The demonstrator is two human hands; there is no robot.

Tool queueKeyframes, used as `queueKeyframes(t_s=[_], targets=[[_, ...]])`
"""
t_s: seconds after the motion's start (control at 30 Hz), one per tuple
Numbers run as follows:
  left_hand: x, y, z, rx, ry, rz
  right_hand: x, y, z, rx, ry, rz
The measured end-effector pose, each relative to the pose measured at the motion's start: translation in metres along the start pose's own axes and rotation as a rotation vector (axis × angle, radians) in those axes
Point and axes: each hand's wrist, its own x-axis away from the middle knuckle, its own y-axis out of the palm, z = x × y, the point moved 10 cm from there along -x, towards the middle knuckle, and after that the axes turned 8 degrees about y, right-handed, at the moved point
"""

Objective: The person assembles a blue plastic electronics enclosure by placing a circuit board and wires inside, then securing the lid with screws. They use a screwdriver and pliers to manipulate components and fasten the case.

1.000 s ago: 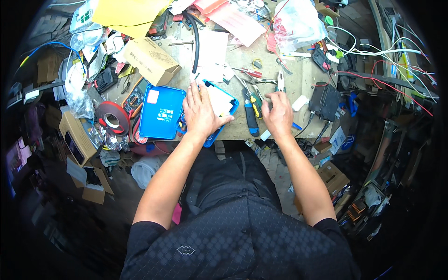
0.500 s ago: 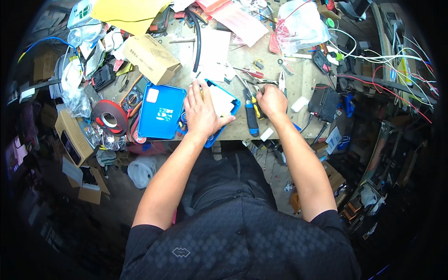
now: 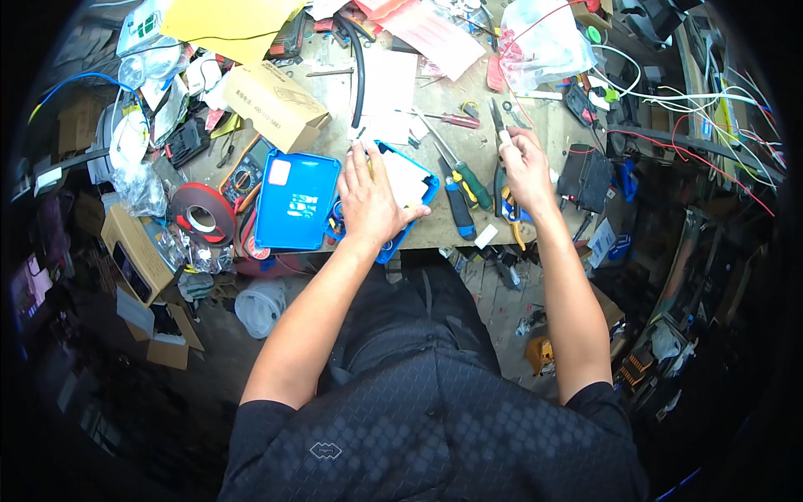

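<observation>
My left hand (image 3: 368,197) lies flat with fingers stretched over an open blue plastic box (image 3: 434,186), covering part of it; white pieces (image 3: 410,180) show inside. Its blue lid (image 3: 291,219) lies open to the left. Closed around a narrow dark tool (image 3: 497,119) is my right hand (image 3: 525,170); the tool's tip points away from me, and the fingers hide its rear, so its kind is unclear. Plier-like handles (image 3: 519,219) in orange and blue show just below that hand. To its left lie a green-handled screwdriver (image 3: 473,186) and a tool with a blue-and-black handle (image 3: 458,211).
A multimeter (image 3: 244,177), a red-edged tape roll (image 3: 201,219) and a cardboard box (image 3: 272,105) crowd the left. A black device (image 3: 583,177) sits right of my hand, with loose wires (image 3: 661,102) beyond. A red screwdriver (image 3: 460,120) lies farther back.
My right hand has moved right and slightly away from me, now with the narrow dark tool. The green screwdriver handle has come into sight. My left hand stays over the box.
</observation>
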Motion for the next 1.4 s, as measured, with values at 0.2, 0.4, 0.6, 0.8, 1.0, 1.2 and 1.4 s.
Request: queueKeyframes(t_s=[0.2, 0.4, 0.6, 0.8, 1.0, 1.2, 1.4], targets=[[-0.012, -0.007, -0.015, 0.223, -0.015, 0.04, 0.089, 0.045, -0.048, -0.944, 0.312, -0.698], [-0.018, -0.007, -0.019, 0.237, 0.038, 0.114, 0.16, 0.106, -0.016, -0.925, 0.814, -0.883], [-0.021, -0.001, -0.021, 0.23, 0.04, 0.114, 0.164, 0.116, -0.004, -0.784, 0.96, -0.804], [-0.022, -0.001, -0.021, 0.233, 0.057, 0.112, 0.155, 0.112, 0.001, -0.698, 1.006, -0.731], [-0.023, 0.001, -0.021, 0.236, 0.056, 0.102, 0.152, 0.112, -0.004, -0.638, 1.013, -0.669], [-0.023, 0.003, -0.022, 0.223, 0.057, 0.097, 0.151, 0.111, -0.004, -0.596, 1.044, -0.615], [-0.023, 0.005, -0.021, 0.214, 0.062, 0.095, 0.158, 0.13, -0.006, -0.514, 0.917, -0.412]])
